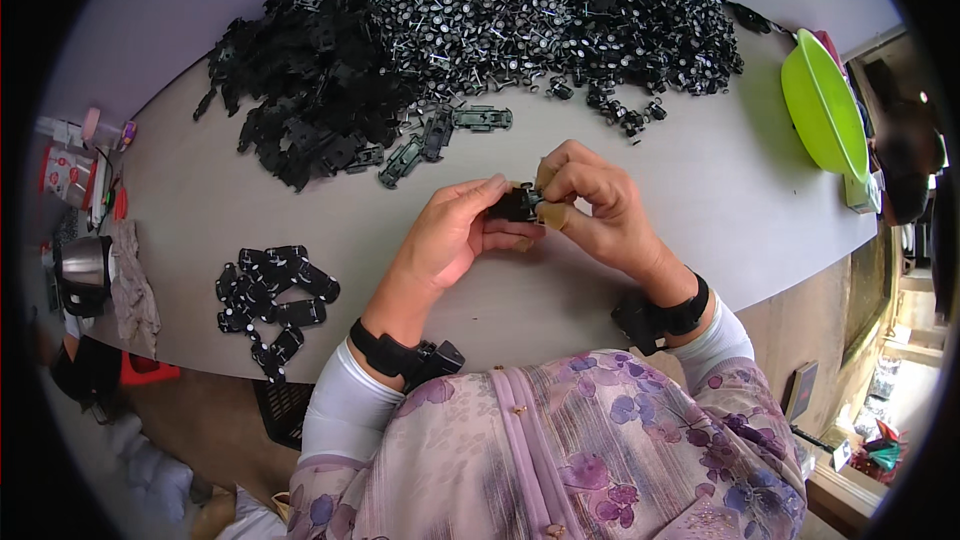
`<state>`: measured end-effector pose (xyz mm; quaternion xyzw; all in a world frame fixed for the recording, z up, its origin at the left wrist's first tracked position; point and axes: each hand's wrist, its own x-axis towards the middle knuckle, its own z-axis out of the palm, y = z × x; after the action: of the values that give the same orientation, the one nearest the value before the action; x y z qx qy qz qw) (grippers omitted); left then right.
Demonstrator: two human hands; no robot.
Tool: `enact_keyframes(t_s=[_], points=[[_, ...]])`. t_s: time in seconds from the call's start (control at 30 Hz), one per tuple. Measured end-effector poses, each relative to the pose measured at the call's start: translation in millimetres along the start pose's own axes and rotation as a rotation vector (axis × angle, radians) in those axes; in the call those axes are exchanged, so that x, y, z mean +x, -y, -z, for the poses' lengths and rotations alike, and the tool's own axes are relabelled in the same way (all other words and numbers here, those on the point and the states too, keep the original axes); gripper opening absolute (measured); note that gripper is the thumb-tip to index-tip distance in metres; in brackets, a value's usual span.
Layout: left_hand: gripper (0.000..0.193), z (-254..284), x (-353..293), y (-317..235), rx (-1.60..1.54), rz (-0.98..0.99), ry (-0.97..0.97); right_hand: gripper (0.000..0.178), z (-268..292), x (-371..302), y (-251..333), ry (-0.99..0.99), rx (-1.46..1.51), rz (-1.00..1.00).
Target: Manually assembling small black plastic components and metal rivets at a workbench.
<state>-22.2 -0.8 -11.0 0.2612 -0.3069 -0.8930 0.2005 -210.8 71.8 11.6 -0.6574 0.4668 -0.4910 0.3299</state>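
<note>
My left hand (pixel 455 230) is closed around a small black toy car chassis (pixel 510 205), held between thumb and fingers above the middle of the table. At the chassis's right end my right hand (pixel 600 205) pinches with thumb and forefinger; tan coverings wrap some fingertips. A bit of pale metal shows there, but the fingers hide most of the part being pinched. Beyond the hands lie loose dark green-black chassis (pixel 483 118). On the near left sits a group of black chassis fitted with wheels (pixel 275 285).
Along the far side are heaps of black chassis (pixel 320 80), silvery wheel axles (pixel 470 15) and black wheels on axles (pixel 650 25). A lime green basin (pixel 825 105) stands at the right edge. To the left are a crumpled cloth (pixel 132 285) and a metal pot (pixel 85 265).
</note>
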Motion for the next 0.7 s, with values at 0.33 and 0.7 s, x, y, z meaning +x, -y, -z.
enact_keyframes(t_s=[0.33,0.7], points=[[0.020,4.3,0.0,0.6,-0.093,0.004,0.079,0.015,-11.8,-2.1,-1.8,-0.045,-0.353,0.218],[0.018,-5.0,-4.7,4.5,0.157,-0.059,-0.011,0.014,-19.3,-2.7,4.0,0.017,-0.428,0.197]])
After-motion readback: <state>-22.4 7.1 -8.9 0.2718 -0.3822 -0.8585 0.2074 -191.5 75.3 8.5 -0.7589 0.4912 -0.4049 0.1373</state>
